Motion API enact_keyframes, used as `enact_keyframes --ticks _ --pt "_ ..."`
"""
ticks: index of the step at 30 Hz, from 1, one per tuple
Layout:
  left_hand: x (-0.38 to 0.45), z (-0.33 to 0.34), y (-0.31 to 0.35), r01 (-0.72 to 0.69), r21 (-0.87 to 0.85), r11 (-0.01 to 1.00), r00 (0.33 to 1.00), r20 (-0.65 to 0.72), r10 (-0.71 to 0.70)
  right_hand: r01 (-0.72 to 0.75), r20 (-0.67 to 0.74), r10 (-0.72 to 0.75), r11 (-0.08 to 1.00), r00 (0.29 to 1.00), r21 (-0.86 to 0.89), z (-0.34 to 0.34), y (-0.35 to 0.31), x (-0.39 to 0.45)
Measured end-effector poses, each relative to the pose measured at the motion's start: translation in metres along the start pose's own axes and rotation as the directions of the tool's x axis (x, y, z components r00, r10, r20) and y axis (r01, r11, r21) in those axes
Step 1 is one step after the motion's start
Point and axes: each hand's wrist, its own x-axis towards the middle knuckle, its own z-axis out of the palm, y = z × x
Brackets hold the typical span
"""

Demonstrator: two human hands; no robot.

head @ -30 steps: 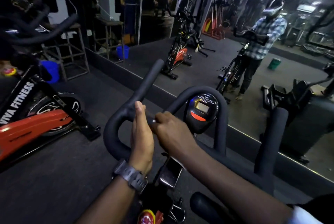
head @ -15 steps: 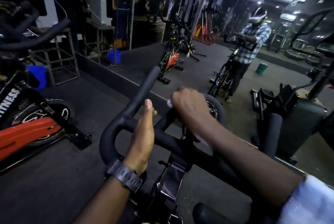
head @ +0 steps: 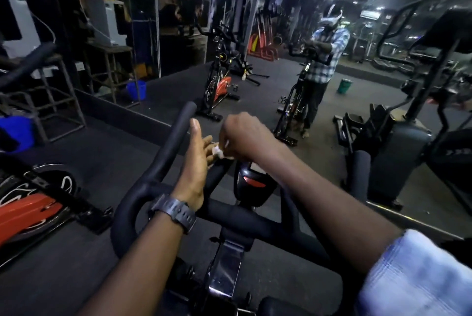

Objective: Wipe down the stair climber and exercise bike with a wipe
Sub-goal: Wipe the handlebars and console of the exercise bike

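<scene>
Right hand [head: 245,137] grip clenched on small crumpled white wipe [head: 219,152] over black bike handlebar [head: 163,157]; left hand [head: 196,162] flat, released.

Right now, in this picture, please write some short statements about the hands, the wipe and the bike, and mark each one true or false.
1. The right hand pinches a small white wipe. True.
2. The left hand is closed around the handlebar. False: it is open, fingers stretched beside the wipe.
3. A watch is on the left wrist. True.
4. The bike's console is covered fully by the wipe. False: the console shows below the right hand.
</scene>
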Motion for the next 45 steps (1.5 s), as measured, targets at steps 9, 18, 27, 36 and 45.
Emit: enact_keyframes --ticks 9,18,27,36,45 --pt "0.037 0.027 0.011 0.018 0.067 0.998 0.975 0.221 -0.033 0.048 0.006 -0.049 0.987 0.999 0.155 -0.007 0.065 -0.004" --pt "0.059 0.038 0.002 -0.046 0.156 0.987 0.955 0.296 -0.002 0.155 -0.349 -0.064 0.958 0.935 0.24 0.027 0.117 -0.069" --pt "0.056 0.037 -0.013 -0.222 0.209 0.952 0.936 0.319 0.149 0.064 -0.498 0.13 0.933 0.858 0.353 0.047 0.123 -0.044" --pt "0.059 0.03 -0.018 -0.419 0.361 0.833 0.889 0.349 0.296 -0.192 0.075 0.253 0.477 0.964 0.857 0.104 0.111 -0.162" --pt "0.058 0.03 -0.018 -0.407 0.318 0.857 0.886 0.365 0.285 -0.361 0.406 0.07 -0.341 0.911 0.868 0.088 0.116 -0.109"
